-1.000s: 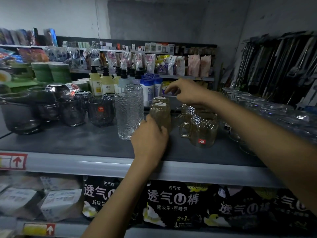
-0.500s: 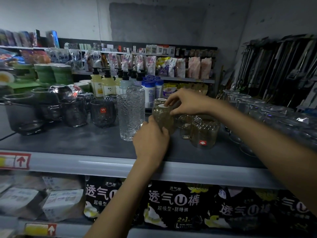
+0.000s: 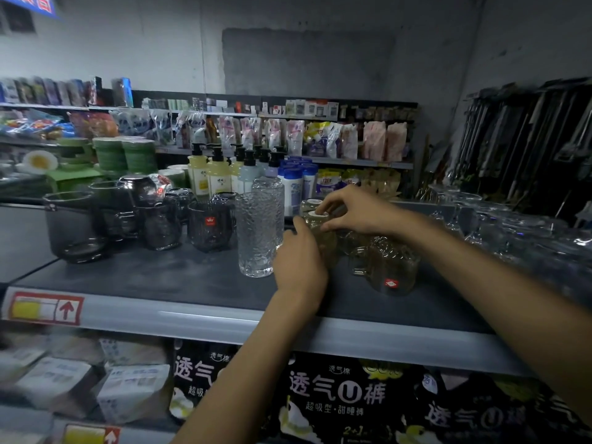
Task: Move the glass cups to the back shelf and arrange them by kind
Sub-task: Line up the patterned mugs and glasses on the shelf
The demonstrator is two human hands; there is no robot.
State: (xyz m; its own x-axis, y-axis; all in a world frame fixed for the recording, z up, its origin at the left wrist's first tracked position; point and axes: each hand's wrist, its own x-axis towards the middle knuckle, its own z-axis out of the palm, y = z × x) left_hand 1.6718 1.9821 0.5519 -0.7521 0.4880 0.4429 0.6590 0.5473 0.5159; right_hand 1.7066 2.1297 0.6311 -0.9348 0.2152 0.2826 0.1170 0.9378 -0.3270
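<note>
Black packs (image 3: 336,395) printed with white characters fill the rack under the grey shelf (image 3: 160,277). On that shelf, near its front edge, the left hand (image 3: 299,264) curls round the side of an amber glass cup (image 3: 326,243), which stands upside down with a white sticker on its base. The right hand (image 3: 355,213) comes over the top, its fingers and thumb pinching that base. Just right stands a clear handled mug (image 3: 389,270) with a red label; just left, a tall dimpled tumbler (image 3: 258,235). Smoky grey glasses (image 3: 208,224) lie further left, with pump bottles (image 3: 217,174) behind.
</note>
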